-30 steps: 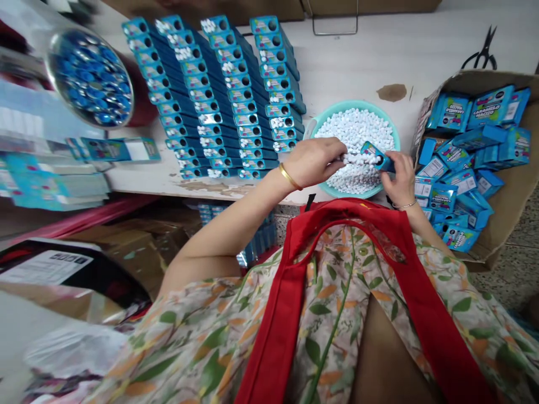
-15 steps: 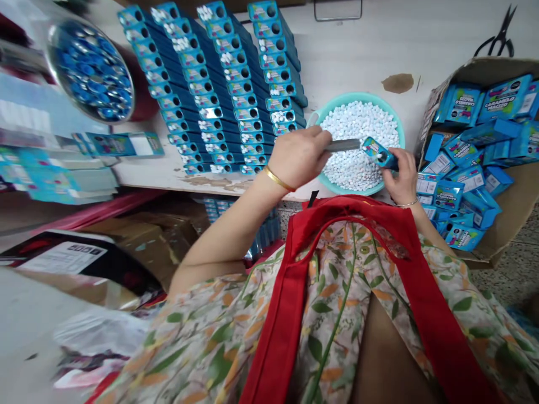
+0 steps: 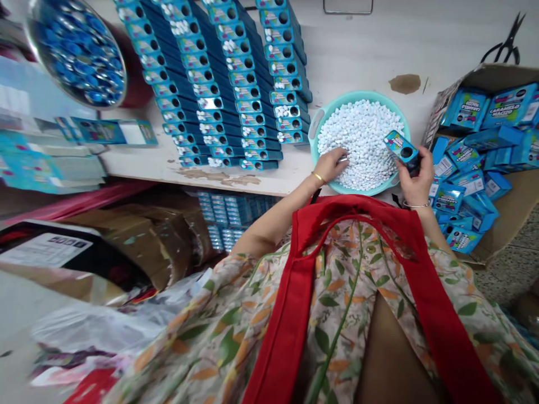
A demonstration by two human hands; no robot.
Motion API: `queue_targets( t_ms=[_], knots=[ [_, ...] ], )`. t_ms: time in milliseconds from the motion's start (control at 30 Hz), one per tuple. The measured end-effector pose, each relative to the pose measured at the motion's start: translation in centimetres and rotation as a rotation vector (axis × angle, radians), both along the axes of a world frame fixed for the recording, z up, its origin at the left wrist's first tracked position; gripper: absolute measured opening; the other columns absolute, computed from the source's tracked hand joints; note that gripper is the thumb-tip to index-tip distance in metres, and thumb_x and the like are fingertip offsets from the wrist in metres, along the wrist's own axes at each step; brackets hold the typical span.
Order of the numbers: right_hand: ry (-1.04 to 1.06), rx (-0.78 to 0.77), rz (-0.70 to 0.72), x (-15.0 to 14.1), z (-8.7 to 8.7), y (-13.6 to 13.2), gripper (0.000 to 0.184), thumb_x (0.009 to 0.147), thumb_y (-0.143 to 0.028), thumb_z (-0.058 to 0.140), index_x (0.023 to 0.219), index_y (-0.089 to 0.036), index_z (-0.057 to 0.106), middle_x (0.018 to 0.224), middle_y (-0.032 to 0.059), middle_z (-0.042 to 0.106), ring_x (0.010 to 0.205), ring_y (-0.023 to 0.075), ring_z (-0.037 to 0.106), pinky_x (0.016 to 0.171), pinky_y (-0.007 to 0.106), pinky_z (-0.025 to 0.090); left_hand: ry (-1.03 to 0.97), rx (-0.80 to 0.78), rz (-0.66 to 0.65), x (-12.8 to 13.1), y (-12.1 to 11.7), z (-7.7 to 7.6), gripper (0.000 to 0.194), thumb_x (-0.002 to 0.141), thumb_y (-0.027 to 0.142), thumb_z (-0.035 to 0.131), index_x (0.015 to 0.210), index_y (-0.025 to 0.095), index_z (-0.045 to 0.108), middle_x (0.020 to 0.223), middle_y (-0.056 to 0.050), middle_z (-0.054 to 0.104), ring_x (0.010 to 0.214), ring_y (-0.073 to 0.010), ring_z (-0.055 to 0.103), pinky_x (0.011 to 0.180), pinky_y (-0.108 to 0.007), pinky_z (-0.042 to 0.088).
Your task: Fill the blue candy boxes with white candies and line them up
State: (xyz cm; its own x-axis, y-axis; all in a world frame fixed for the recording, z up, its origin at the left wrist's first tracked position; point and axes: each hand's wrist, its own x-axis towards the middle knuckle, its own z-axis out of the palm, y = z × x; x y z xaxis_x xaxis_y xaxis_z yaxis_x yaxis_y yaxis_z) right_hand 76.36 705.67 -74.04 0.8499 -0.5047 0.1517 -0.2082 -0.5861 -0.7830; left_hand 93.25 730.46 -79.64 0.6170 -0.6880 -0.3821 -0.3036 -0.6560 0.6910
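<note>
My left hand (image 3: 332, 164) reaches down into the teal bowl (image 3: 315, 120) of small white candies (image 3: 360, 134). Its fingers are closed on a thin grey metal scoop (image 3: 343, 159), which is mostly buried among the candies. My right hand (image 3: 415, 180) grips a small blue box (image 3: 402, 147) with a round hole in its face, tilted over the bowl's right rim. The two hands are a bowl's width apart.
Rows of several like blue boxes (image 3: 236, 84), many showing white candies, lie on the white table (image 3: 370, 50). A cardboard carton (image 3: 511, 207) of blue boxes stands at right. A round tin of blue caps (image 3: 78, 53) is at left, and scissors (image 3: 507, 42) lie at far right.
My left hand has dropped from beside the box, where it held the scoop to the box's end, down into the candies. My right hand has moved slightly right with the box.
</note>
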Motion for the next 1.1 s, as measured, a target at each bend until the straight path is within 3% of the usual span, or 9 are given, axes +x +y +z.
queue_targets(
  t_ms=[133, 333, 600, 667, 733, 800, 867, 1000, 1100],
  knots=[
    [0.031, -0.085, -0.013, -0.3, 0.3, 0.0, 0.049, 0.100, -0.061, 0.066, 0.136, -0.028, 0.064, 0.128, 0.0120, 0.072, 0.123, 0.0355, 0.071, 0.114, 0.069, 0.060, -0.039, -0.094, -0.078, 1.5, 2.6, 3.3, 0.027, 0.100, 0.033, 0.065, 0.122, 0.017, 0.071, 0.122, -0.016, 0.079, 0.110, -0.0287, 0.072, 0.101, -0.041, 0.057],
    [0.077, -0.163, 0.099, 0.1, 0.9, 0.9, 0.040, 0.102, -0.047, 0.059, 0.137, -0.027, 0.066, 0.131, 0.0135, 0.075, 0.126, 0.0363, 0.070, 0.116, 0.067, 0.059, -0.225, -0.138, -0.282, 3.1, 2.2, 12.5, 0.026, 0.103, 0.034, 0.064, 0.124, 0.020, 0.072, 0.116, -0.011, 0.078, 0.105, -0.0263, 0.073, 0.095, -0.039, 0.057],
    [0.008, -0.139, 0.233, 1.0, 0.0, 2.4, 0.043, 0.100, -0.035, 0.055, 0.141, -0.026, 0.063, 0.134, 0.0144, 0.074, 0.128, 0.0356, 0.069, 0.117, 0.065, 0.058, -0.460, 0.264, -0.501, 1.2, -3.2, 23.9, 0.030, 0.108, 0.016, 0.052, 0.127, 0.016, 0.075, 0.114, -0.014, 0.079, 0.105, -0.0266, 0.077, 0.088, -0.036, 0.058],
    [0.004, -0.137, 0.235, 1.1, -0.2, 2.6, 0.045, 0.099, -0.033, 0.055, 0.143, -0.026, 0.062, 0.134, 0.0143, 0.074, 0.128, 0.0359, 0.069, 0.117, 0.066, 0.058, -0.489, 0.348, -0.548, 0.3, -4.2, 26.1, 0.038, 0.109, 0.009, 0.043, 0.128, 0.013, 0.076, 0.115, -0.017, 0.079, 0.105, -0.0282, 0.078, 0.084, -0.036, 0.057],
    [0.011, -0.135, 0.224, 1.1, -0.3, 2.7, 0.044, 0.099, -0.034, 0.056, 0.142, -0.027, 0.062, 0.135, 0.0140, 0.074, 0.129, 0.0360, 0.069, 0.117, 0.066, 0.058, -0.496, 0.402, -0.588, 0.0, -4.4, 27.2, 0.043, 0.110, 0.005, 0.037, 0.126, 0.012, 0.076, 0.117, -0.019, 0.079, 0.108, -0.0307, 0.078, 0.079, -0.037, 0.056],
    [0.010, -0.124, 0.203, 1.0, -0.3, 2.5, 0.042, 0.101, -0.037, 0.057, 0.141, -0.027, 0.062, 0.134, 0.0135, 0.074, 0.129, 0.0357, 0.070, 0.116, 0.064, 0.059, -0.512, 0.378, -0.551, 0.5, -3.5, 26.6, 0.039, 0.110, 0.008, 0.040, 0.125, 0.015, 0.076, 0.117, -0.017, 0.079, 0.109, -0.0304, 0.077, 0.078, -0.037, 0.056],
    [0.000, -0.107, 0.170, 0.7, -0.3, 2.1, 0.042, 0.101, -0.040, 0.059, 0.141, -0.028, 0.062, 0.134, 0.0129, 0.074, 0.128, 0.0353, 0.070, 0.114, 0.063, 0.060, -0.520, 0.337, -0.432, 1.7, -1.6, 23.8, 0.029, 0.109, 0.015, 0.050, 0.125, 0.019, 0.075, 0.117, -0.014, 0.078, 0.108, -0.0286, 0.076, 0.081, -0.036, 0.056],
    [-0.014, -0.078, 0.069, -0.2, -0.3, 0.6, 0.044, 0.102, -0.048, 0.064, 0.141, -0.028, 0.062, 0.131, 0.0119, 0.073, 0.125, 0.0347, 0.071, 0.113, 0.064, 0.061, -0.389, 0.468, -0.256, 3.6, 2.2, 14.1, 0.021, 0.104, 0.022, 0.059, 0.120, 0.018, 0.073, 0.122, -0.017, 0.077, 0.112, -0.0337, 0.075, 0.087, -0.040, 0.056],
    [-0.010, -0.080, 0.010, -0.6, -0.4, -0.5, 0.045, 0.102, -0.052, 0.066, 0.139, -0.027, 0.063, 0.129, 0.0122, 0.072, 0.124, 0.0349, 0.071, 0.116, 0.067, 0.060, -0.231, 0.481, -0.238, 2.7, 2.0, 6.9, 0.023, 0.102, 0.021, 0.060, 0.121, 0.016, 0.072, 0.130, -0.021, 0.075, 0.121, -0.0373, 0.073, 0.096, -0.043, 0.055]
  ],
)
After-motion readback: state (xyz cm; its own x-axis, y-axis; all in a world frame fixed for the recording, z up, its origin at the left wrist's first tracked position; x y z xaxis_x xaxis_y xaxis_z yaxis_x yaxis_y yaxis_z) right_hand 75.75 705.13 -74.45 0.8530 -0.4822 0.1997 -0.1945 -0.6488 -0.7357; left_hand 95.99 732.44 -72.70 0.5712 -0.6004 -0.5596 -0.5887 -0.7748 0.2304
